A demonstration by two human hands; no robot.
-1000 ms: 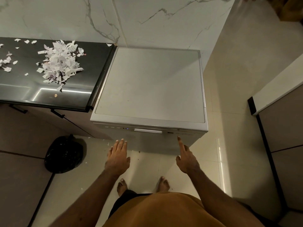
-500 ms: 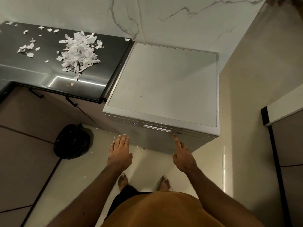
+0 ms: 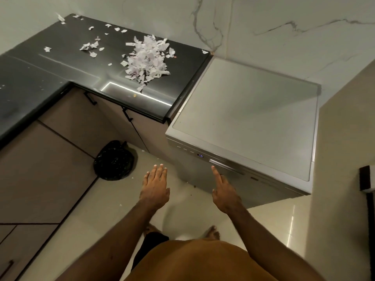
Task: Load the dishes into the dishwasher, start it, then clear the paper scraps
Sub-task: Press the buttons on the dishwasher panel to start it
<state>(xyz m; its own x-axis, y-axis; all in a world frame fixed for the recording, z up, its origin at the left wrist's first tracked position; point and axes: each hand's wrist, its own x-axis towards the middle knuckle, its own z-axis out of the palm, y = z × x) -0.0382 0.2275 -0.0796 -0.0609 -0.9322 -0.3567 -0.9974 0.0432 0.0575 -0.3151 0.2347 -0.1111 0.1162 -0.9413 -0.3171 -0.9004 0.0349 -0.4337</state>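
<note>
A silver dishwasher point(image 3: 245, 122) stands closed against the marble wall, a small display point(image 3: 200, 155) lit on its front panel. My right hand point(image 3: 223, 189) hovers just below the door handle with fingers extended, holding nothing. My left hand point(image 3: 155, 185) hangs flat over the floor to the left of the machine, fingers straight, empty. A heap of white paper scraps point(image 3: 147, 59) lies on the black countertop point(image 3: 60, 63), with loose bits scattered further left. No dishes are in view.
A black rubbish bag point(image 3: 113, 160) sits on the tiled floor by the brown cabinet doors point(image 3: 50, 169). Small bits of paper dot the floor near it. Another counter edge point(image 3: 367, 179) shows at the far right. My bare feet stand below.
The view has swung left, bringing more of the countertop and scraps into sight. My right fingertip has drifted left along the dishwasher's front, from under the right end of the handle to its left end.
</note>
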